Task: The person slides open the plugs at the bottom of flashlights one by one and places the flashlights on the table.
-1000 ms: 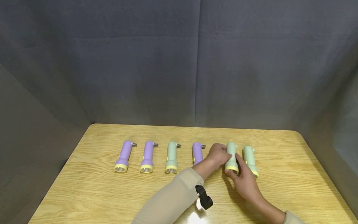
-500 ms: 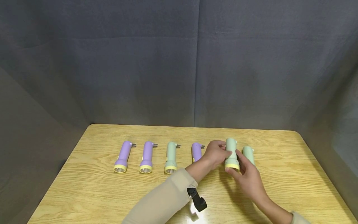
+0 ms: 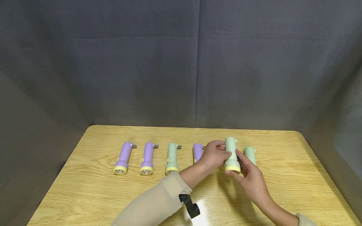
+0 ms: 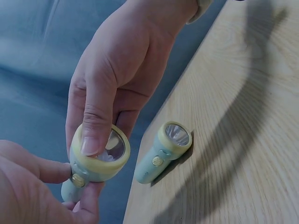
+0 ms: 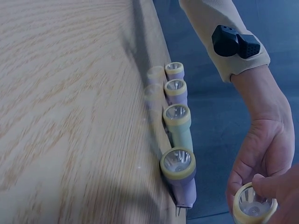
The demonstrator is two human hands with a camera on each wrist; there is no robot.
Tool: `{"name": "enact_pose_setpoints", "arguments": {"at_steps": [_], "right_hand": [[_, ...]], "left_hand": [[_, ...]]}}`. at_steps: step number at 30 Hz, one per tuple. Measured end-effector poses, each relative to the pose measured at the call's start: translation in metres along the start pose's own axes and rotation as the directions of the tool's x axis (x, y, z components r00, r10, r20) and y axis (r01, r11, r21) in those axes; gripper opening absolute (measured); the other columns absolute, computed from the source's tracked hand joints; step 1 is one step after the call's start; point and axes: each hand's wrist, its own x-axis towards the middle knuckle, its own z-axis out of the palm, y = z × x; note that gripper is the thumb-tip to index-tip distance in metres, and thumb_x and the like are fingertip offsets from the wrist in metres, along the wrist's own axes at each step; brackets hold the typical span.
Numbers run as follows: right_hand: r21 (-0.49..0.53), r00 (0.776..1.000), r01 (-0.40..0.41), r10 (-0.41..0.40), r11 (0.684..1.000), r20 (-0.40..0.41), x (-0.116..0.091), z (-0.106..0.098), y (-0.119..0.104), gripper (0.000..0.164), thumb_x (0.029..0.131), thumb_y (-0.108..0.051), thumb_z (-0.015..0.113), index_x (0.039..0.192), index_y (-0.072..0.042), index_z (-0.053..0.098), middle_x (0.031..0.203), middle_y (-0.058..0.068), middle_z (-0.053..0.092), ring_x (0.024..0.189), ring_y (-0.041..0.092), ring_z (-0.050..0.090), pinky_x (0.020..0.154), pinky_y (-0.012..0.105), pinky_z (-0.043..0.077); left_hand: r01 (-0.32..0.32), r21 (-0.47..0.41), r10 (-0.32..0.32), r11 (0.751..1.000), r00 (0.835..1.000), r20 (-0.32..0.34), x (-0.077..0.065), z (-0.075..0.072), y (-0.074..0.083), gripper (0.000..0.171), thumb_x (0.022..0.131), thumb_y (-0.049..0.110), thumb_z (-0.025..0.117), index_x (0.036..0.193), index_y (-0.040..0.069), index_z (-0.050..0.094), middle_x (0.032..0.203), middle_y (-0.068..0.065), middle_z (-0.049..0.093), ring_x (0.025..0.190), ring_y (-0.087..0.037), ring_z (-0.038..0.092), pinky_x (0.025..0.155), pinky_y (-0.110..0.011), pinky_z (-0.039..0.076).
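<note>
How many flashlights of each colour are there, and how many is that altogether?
Purple flashlights: 3
Green flashlights: 3, counting the one being held
Total: 6

Near the far edge of the wood-grained bench [image 3: 85,201] lie a purple flashlight [image 3: 124,157] and a second purple flashlight [image 3: 148,157] toward its left side, a green flashlight [image 3: 172,155] and a third purple flashlight [image 3: 197,152] about its middle, another green flashlight [image 3: 249,154] toward its right. Dark curtains [image 3: 141,78] hang behind it.
</note>
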Motion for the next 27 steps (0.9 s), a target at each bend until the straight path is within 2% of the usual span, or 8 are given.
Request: {"name": "enact_pose_setpoints", "arguments": {"at_steps": [9,20,24,27], "right_hand": [[0.017,1.0,0.028,-0.028,0.999,-0.008,-0.002,0.005,-0.009,0.08,0.089,-0.009,0.079,0.155,0.004,0.034,0.152,0.027,0.044,0.137,0.039,0.047,0.097,0.007,0.041],[0.089,0.998,0.065,-0.066,0.994,0.009,-0.001,0.017,-0.014,0.081,0.086,-0.009,0.082,0.153,0.003,0.039,0.154,0.022,0.042,0.138,0.034,0.046,0.099,0.012,0.044],[0.112,0.997,0.073,-0.074,0.991,0.005,0.0,0.023,-0.015,0.081,0.085,-0.011,0.083,0.153,0.002,0.041,0.156,0.018,0.042,0.139,0.031,0.045,0.1,0.016,0.045],[0.116,0.997,0.08,-0.081,0.99,0.005,0.001,0.027,-0.016,0.081,0.085,-0.012,0.083,0.153,0.001,0.041,0.156,0.017,0.042,0.139,0.031,0.045,0.103,0.024,0.047]], "left_hand": [[0.0,-0.041,0.0,0.999,1.0,0.004,-0.01,-0.01,0.005,0.045,0.094,0.001,0.071,0.137,0.0,0.057,0.116,-0.008,0.061,0.104,-0.022,0.066,0.08,-0.033,0.06],[-0.026,-0.048,0.027,0.999,0.999,0.035,-0.022,-0.034,0.002,0.049,0.097,0.004,0.069,0.142,-0.002,0.051,0.124,-0.013,0.059,0.109,-0.024,0.066,0.083,-0.034,0.06],[-0.023,-0.056,0.025,0.998,0.999,0.044,-0.025,-0.043,0.002,0.048,0.097,0.004,0.069,0.142,-0.001,0.051,0.125,-0.014,0.059,0.109,-0.024,0.066,0.084,-0.034,0.06],[-0.016,-0.06,0.018,0.998,0.999,0.034,-0.027,-0.048,0.001,0.048,0.097,0.004,0.069,0.141,-0.001,0.052,0.125,-0.014,0.06,0.108,-0.024,0.066,0.082,-0.034,0.06]]}}
